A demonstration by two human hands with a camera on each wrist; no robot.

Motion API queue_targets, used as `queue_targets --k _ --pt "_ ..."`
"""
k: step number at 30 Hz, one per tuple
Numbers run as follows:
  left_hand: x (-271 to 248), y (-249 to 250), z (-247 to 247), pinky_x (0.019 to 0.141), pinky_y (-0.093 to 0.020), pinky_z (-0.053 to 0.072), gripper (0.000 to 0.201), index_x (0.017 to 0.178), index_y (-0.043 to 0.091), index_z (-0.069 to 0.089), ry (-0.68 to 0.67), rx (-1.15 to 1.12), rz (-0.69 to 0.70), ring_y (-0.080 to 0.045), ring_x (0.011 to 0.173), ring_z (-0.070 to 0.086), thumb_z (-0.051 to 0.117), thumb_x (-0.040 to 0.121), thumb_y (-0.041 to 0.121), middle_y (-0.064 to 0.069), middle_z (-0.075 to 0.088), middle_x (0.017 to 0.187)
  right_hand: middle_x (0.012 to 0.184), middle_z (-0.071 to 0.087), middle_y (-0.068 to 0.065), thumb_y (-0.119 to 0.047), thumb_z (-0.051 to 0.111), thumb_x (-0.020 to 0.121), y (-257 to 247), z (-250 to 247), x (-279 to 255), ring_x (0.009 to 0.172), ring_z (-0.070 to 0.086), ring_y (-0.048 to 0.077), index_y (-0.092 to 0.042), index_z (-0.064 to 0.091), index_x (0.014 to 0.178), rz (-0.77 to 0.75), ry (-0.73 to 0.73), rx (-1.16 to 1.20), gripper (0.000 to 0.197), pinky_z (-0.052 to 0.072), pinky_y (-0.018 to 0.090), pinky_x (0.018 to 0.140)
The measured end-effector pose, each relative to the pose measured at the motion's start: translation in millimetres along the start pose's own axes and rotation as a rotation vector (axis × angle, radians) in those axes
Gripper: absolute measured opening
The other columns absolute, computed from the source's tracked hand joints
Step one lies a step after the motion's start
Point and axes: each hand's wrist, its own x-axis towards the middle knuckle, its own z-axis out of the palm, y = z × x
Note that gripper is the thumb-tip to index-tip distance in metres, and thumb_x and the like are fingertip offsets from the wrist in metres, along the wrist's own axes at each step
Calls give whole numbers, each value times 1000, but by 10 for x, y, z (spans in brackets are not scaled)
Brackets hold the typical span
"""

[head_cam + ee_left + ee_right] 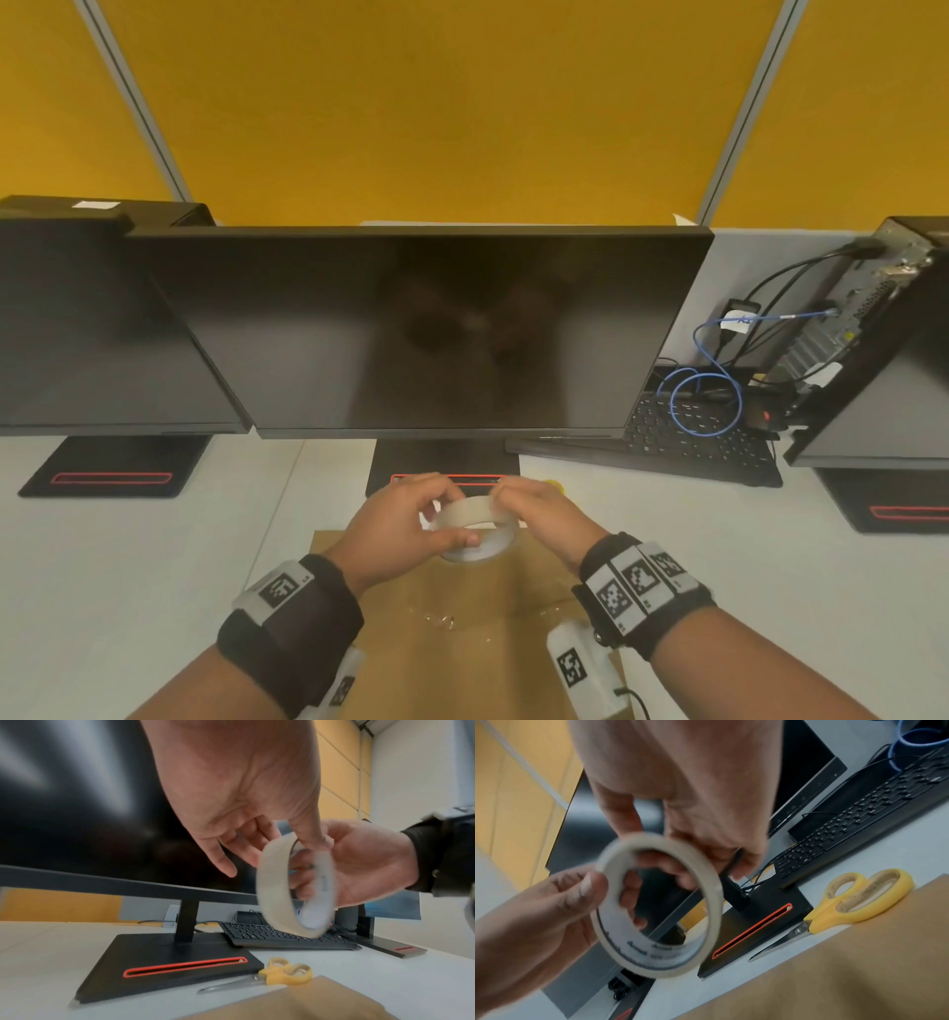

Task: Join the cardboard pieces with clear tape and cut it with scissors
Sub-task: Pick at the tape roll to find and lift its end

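I hold a whitish roll of clear tape (475, 529) in both hands, just above the far edge of the brown cardboard (462, 652). My left hand (452, 516) grips its left side, thumb on the outer band and fingers inside the ring. My right hand (508, 506) pinches the top right rim. The roll (659, 902) is blurred in the right wrist view. Yellow-handled scissors (282, 973) lie shut on the desk between the cardboard (308, 1004) and the monitor base. A crinkled bit of clear tape (436, 616) shines on the cardboard.
A large dark monitor (421, 329) stands right behind my hands, its black base (167, 963) with a red slot beside the scissors. A black keyboard (693, 442) with blue cable lies at the right. More monitors flank both sides on the white desk (128, 565).
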Motion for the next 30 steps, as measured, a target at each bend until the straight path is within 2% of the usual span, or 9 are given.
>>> queue_targets --k 3,8,10,13,15,19,23,27,30 --pt "-19 5 113 70 -29 52 37 83 32 55 115 13 -92 -2 81 52 73 65 58 17 57 87 102 57 3 -42 68 81 77 -27 69 95 56 17 -19 52 89 91 176 -76 29 41 24 71" --pt "-47 138 309 58 -21 37 42 81 23 49 180 -41 -101 -3 69 48 77 67 50 14 52 78 82 55 2 -48 57 89 118 13 84 69 53 14 -17 65 77 279 -45 147 34 39 24 62" --pt "-54 178 380 56 -16 31 40 81 26 46 177 -34 -83 3 68 46 77 68 49 19 48 76 83 57 6 -40 62 84 124 24 104 70 57 16 -9 68 87 250 -29 283 32 43 26 66" --pt "-63 189 451 60 -11 33 36 91 29 52 93 43 10 9 72 45 70 73 54 24 45 79 91 60 13 -40 63 67 84 3 123 86 59 24 2 66 107 203 -26 339 57 50 39 79" --pt "-76 187 444 63 -9 31 31 94 30 56 58 95 106 10 75 44 61 78 57 26 43 78 88 63 13 -40 60 65 60 -16 120 88 59 26 -4 68 97 165 -37 284 49 50 45 89" --pt "-46 119 354 63 -14 34 21 74 27 51 247 16 166 6 79 46 62 81 43 26 48 80 89 61 8 -41 57 64 33 -55 98 86 55 20 -7 66 95 94 -96 116 46 49 43 81" --pt "28 73 242 81 -15 46 36 101 34 46 206 -35 135 2 101 46 69 76 47 28 42 109 80 53 -2 -32 49 74 -21 -52 28 80 48 14 -28 61 74 34 -121 62 12 38 30 75" --pt "77 62 104 94 -9 33 54 126 48 39 125 -43 160 11 117 34 58 85 18 43 31 122 83 52 2 -29 45 75 -39 -79 17 85 47 18 -23 56 79 -1 -116 71 13 35 34 80" --pt "148 53 54 99 -11 32 54 131 46 44 77 18 127 14 114 35 54 90 13 41 36 121 80 56 1 -27 43 75 -51 -70 15 91 50 24 -22 55 80 -28 -171 21 14 37 37 86"
